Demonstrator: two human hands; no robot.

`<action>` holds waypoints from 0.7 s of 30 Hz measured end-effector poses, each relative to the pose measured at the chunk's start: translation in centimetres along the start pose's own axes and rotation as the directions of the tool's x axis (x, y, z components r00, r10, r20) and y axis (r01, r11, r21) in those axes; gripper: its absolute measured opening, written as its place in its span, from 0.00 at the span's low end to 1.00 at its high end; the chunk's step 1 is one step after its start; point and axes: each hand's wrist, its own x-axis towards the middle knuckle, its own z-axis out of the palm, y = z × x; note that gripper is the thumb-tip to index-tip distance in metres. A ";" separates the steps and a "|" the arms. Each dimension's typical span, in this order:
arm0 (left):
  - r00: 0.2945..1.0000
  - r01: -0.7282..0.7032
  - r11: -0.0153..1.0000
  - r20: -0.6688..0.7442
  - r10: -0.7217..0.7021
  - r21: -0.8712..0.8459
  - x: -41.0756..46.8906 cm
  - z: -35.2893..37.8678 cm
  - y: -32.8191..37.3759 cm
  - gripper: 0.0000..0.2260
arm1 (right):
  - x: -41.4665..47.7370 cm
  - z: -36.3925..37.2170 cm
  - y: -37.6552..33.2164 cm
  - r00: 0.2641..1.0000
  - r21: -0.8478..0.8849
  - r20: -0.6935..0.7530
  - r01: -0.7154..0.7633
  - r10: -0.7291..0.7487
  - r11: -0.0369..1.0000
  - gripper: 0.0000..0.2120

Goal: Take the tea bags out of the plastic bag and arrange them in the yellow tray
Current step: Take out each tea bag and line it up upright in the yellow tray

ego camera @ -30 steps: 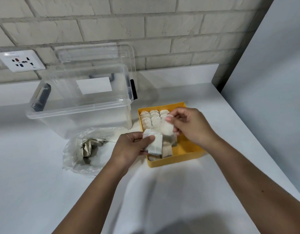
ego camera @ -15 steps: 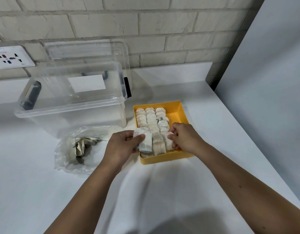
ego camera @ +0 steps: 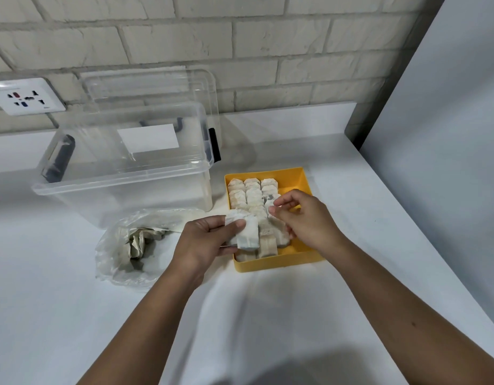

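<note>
1. A white worktop (ego camera: 73,315) runs up to a pale brick wall (ego camera: 184,37), with a wall socket (ego camera: 25,97) at the far left.
2. At the back left we see a clear storage box (ego camera: 123,176), its lid (ego camera: 148,84) propped upright behind it against the wall.
3. The plastic bag (ego camera: 115,262) lies crumpled on the worktop in front of the box, and we can make out some loose tea bags (ego camera: 137,243) inside it.
4. The yellow tray (ego camera: 279,263) sits just right of the plastic bag. Overlapping rows of tea bags (ego camera: 252,194) fill its left part, while its right side shows bare yellow.
5. The left hand (ego camera: 201,243) is at the tray's near left corner, gripping a small stack of tea bags (ego camera: 248,236) with the thumb pressed on top.
6. The right hand (ego camera: 304,220) is over the middle of the tray. Its fingers (ego camera: 282,200) are curled, thumb and forefinger tips close together just above the rows. We cannot tell whether they pinch anything.
</note>
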 end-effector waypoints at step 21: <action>0.998 0.029 0.998 0.055 -0.031 0.049 -0.3 -0.1 0.5 0.10 | 0.2 -2.8 0.8 0.967 -0.378 0.218 -0.042 0.134 0.925 0.06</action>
